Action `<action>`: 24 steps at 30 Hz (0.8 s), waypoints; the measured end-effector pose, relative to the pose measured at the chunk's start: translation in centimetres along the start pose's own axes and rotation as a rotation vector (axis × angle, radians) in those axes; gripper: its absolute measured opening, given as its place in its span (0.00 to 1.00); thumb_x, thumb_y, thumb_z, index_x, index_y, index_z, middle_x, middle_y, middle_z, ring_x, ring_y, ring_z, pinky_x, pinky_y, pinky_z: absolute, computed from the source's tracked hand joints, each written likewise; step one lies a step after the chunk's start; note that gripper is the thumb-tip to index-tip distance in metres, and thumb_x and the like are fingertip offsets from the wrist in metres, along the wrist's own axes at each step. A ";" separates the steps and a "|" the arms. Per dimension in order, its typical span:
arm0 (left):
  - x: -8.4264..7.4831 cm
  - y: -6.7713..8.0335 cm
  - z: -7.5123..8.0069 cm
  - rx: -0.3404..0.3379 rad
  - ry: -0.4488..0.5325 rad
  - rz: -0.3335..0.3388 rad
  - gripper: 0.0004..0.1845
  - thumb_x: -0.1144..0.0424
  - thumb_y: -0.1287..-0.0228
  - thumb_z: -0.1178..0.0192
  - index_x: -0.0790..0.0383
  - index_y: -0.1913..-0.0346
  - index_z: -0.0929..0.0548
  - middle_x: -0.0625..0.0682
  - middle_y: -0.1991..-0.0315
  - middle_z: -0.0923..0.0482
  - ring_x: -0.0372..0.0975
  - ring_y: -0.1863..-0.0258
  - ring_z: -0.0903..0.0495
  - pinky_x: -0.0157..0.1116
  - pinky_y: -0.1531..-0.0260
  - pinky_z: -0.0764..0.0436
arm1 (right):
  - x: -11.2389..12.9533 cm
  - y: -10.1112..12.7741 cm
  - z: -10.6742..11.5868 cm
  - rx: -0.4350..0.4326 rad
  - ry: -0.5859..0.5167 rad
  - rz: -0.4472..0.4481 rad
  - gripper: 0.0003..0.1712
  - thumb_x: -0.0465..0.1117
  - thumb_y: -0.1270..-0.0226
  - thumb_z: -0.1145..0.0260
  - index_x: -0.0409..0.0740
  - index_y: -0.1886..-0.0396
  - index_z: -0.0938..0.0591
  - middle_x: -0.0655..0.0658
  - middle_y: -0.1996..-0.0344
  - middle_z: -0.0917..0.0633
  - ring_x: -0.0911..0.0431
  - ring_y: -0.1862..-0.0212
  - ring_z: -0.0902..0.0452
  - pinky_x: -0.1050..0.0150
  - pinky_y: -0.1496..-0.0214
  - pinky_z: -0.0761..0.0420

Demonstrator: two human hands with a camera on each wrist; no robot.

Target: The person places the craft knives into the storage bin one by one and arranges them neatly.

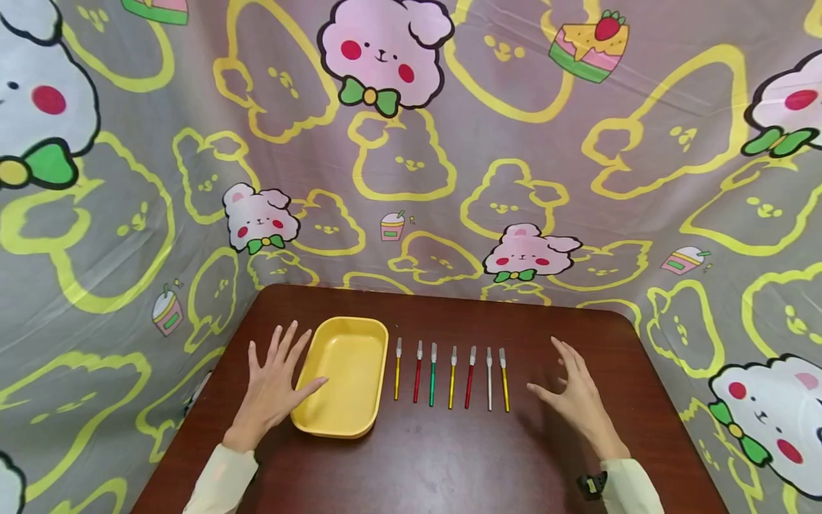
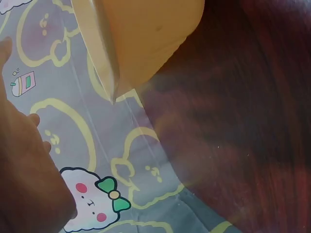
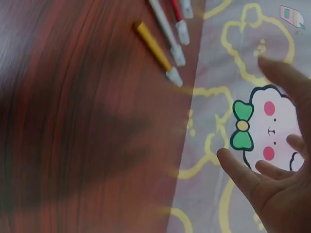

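Note:
My left hand [image 1: 272, 382] is spread at the left side of a yellow plastic tray [image 1: 349, 371], its thumb over the tray's near-left part; I cannot tell whether it touches. The left wrist view shows the tray's underside and side wall [image 2: 146, 39]. Right of the tray lies a row of several slim pen-like sticks with pale translucent caps at their far ends, including a green one [image 1: 432, 382], a silver one [image 1: 489, 385] and a yellow one [image 1: 504, 385] at the right end. Beside that end, my right hand [image 1: 578, 400] hovers with fingers apart, holding nothing.
A dark brown wooden table [image 1: 437, 464] carries everything. Grey cloth [image 1: 411, 157] printed with cartoon animals hangs behind it and on both sides. A dark band [image 1: 591, 485] sits on the right wrist.

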State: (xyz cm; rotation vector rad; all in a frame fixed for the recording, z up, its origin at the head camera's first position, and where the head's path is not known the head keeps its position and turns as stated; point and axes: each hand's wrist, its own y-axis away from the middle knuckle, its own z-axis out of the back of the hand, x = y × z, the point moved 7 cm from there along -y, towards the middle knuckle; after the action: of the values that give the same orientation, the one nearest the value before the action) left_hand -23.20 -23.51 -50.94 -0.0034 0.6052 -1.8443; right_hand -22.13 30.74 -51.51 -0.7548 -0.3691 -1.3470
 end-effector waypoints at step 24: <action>-0.3 2.4 -2.2 0.065 0.099 0.043 0.62 0.29 0.48 0.27 0.62 0.18 0.37 0.61 0.16 0.46 0.62 0.18 0.51 0.74 0.28 0.60 | -1.3 -1.2 -4.6 0.016 -0.120 -0.284 0.40 0.36 0.36 0.20 0.27 0.29 0.27 0.23 0.43 0.19 0.45 0.61 0.10 0.69 0.71 0.20</action>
State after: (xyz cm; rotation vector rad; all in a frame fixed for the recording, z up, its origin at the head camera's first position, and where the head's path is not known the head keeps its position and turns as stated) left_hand -21.55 -22.88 -53.72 0.1437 0.6092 -1.8300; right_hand -24.35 28.58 -55.30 -0.7934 -0.5990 -1.5660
